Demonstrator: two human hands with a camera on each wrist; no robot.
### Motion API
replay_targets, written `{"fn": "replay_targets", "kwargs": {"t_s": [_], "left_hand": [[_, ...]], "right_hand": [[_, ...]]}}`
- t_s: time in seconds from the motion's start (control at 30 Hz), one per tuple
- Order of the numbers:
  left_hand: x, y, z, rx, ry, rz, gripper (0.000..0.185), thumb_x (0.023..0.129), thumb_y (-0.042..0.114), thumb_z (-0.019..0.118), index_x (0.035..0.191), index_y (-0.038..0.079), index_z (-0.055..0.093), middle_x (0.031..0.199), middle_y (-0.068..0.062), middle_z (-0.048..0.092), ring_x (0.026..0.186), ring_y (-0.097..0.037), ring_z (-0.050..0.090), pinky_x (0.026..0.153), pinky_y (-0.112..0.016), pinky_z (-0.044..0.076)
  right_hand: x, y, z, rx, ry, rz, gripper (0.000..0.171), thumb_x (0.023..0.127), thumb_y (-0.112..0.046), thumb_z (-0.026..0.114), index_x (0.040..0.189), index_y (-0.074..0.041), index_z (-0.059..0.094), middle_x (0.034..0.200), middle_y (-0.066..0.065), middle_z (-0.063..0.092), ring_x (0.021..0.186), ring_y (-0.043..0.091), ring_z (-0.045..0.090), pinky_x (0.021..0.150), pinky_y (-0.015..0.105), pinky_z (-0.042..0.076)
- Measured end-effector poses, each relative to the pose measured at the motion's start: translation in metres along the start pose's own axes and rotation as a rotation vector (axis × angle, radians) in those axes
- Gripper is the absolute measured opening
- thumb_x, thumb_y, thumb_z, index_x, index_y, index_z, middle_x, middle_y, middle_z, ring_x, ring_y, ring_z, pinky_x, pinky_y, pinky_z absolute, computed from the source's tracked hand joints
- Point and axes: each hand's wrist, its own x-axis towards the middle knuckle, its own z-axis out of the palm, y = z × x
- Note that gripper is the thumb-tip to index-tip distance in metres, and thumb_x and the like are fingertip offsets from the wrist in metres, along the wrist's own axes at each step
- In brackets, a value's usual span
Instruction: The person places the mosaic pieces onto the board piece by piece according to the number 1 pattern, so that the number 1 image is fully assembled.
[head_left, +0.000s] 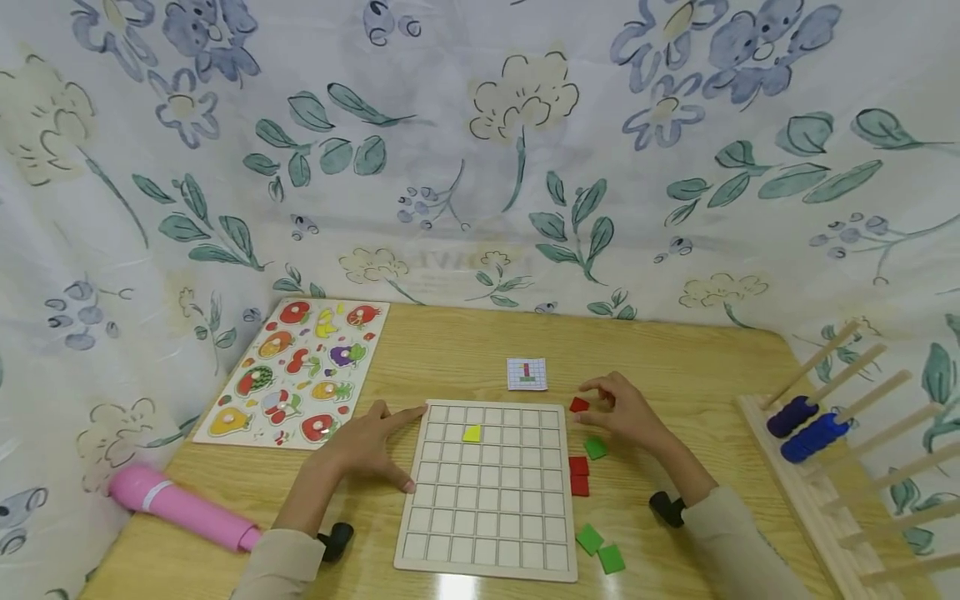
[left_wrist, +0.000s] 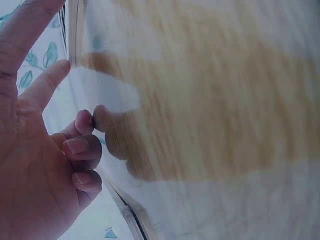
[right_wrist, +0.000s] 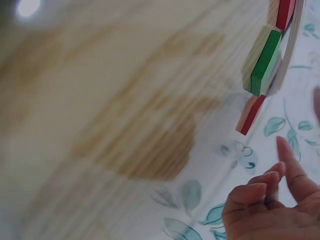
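Observation:
A pale wooden grid board (head_left: 487, 508) lies at the middle of the table with one yellow tile (head_left: 471, 433) in its second row. My left hand (head_left: 378, 446) rests flat against the board's left edge, its fingers spread and its index finger along the top left corner. My right hand (head_left: 609, 406) hovers just right of the board with loosely curled fingers, its fingertips next to a small red tile (head_left: 578, 405) and holding nothing. A green tile (head_left: 596, 447) lies below that hand. In the right wrist view the green tile (right_wrist: 265, 62) and a red tile (right_wrist: 250, 115) show edge-on.
Two more red tiles (head_left: 578, 476) and two green tiles (head_left: 600, 548) lie right of the board. A small pattern card (head_left: 527, 374) sits behind it. A fruit puzzle (head_left: 296, 371) and pink cylinder (head_left: 183, 508) are at the left, a wooden peg rack (head_left: 817, 492) with blue rings at the right.

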Motion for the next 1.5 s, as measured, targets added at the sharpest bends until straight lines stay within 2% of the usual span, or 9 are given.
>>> {"fn": "replay_targets", "kwargs": {"t_s": [0.2, 0.4, 0.67, 0.87, 1.03, 1.3, 1.5], "left_hand": [[0.001, 0.0, -0.001, -0.008, -0.005, 0.011, 0.116, 0.051, 0.061, 0.091, 0.152, 0.038, 0.039, 0.107, -0.007, 0.043, 0.071, -0.021, 0.047, 0.061, -0.034, 0.037], [0.001, -0.001, -0.001, -0.018, -0.007, 0.009, 0.116, 0.051, 0.06, 0.091, 0.152, 0.039, 0.038, 0.105, -0.007, 0.042, 0.072, -0.022, 0.046, 0.062, -0.034, 0.037], [0.0, -0.003, 0.001, -0.038, 0.003, 0.025, 0.117, 0.051, 0.06, 0.091, 0.152, 0.039, 0.037, 0.102, -0.007, 0.041, 0.071, -0.021, 0.044, 0.06, -0.034, 0.036], [0.0, -0.004, 0.001, -0.036, 0.009, 0.031, 0.117, 0.051, 0.06, 0.091, 0.152, 0.039, 0.038, 0.102, -0.006, 0.04, 0.069, -0.021, 0.043, 0.06, -0.034, 0.035], [0.001, -0.004, 0.002, -0.037, 0.002, 0.02, 0.116, 0.051, 0.06, 0.092, 0.152, 0.039, 0.038, 0.104, -0.006, 0.04, 0.07, -0.021, 0.044, 0.061, -0.034, 0.036], [0.0, -0.003, 0.002, -0.028, 0.002, 0.008, 0.116, 0.051, 0.059, 0.092, 0.152, 0.041, 0.038, 0.106, -0.006, 0.041, 0.071, -0.022, 0.046, 0.061, -0.034, 0.037], [0.0, -0.003, 0.002, -0.025, 0.008, 0.005, 0.116, 0.051, 0.059, 0.092, 0.152, 0.04, 0.038, 0.106, -0.006, 0.041, 0.07, -0.021, 0.045, 0.061, -0.034, 0.037]], "right_hand": [[0.003, 0.003, 0.0, -0.032, -0.009, 0.048, 0.035, 0.082, -0.018, 0.082, 0.108, 0.002, 0.069, 0.083, 0.009, 0.043, 0.076, 0.018, 0.037, 0.067, 0.029, 0.032], [0.004, 0.004, 0.005, -0.12, -0.048, 0.118, 0.029, 0.083, -0.022, 0.08, 0.104, -0.004, 0.07, 0.083, 0.006, 0.041, 0.078, 0.019, 0.037, 0.068, 0.033, 0.032], [0.005, 0.001, 0.009, -0.164, 0.009, 0.126, 0.019, 0.084, -0.016, 0.078, 0.097, -0.004, 0.071, 0.082, 0.006, 0.043, 0.075, 0.019, 0.039, 0.066, 0.031, 0.034], [0.006, -0.001, 0.012, -0.205, 0.036, 0.151, 0.018, 0.084, -0.017, 0.078, 0.096, -0.004, 0.073, 0.086, 0.006, 0.05, 0.078, 0.019, 0.045, 0.069, 0.033, 0.039], [0.003, -0.003, 0.01, -0.176, 0.078, 0.171, 0.022, 0.081, -0.017, 0.08, 0.095, -0.002, 0.073, 0.086, 0.008, 0.051, 0.078, 0.02, 0.046, 0.069, 0.032, 0.039], [-0.002, -0.011, 0.006, -0.055, 0.149, 0.131, 0.026, 0.079, -0.017, 0.083, 0.095, 0.001, 0.073, 0.084, 0.007, 0.049, 0.077, 0.017, 0.043, 0.068, 0.026, 0.037], [-0.004, -0.019, 0.011, 0.007, 0.132, 0.083, 0.021, 0.078, -0.014, 0.083, 0.092, -0.002, 0.072, 0.08, 0.007, 0.043, 0.074, 0.016, 0.039, 0.066, 0.026, 0.034]]}}
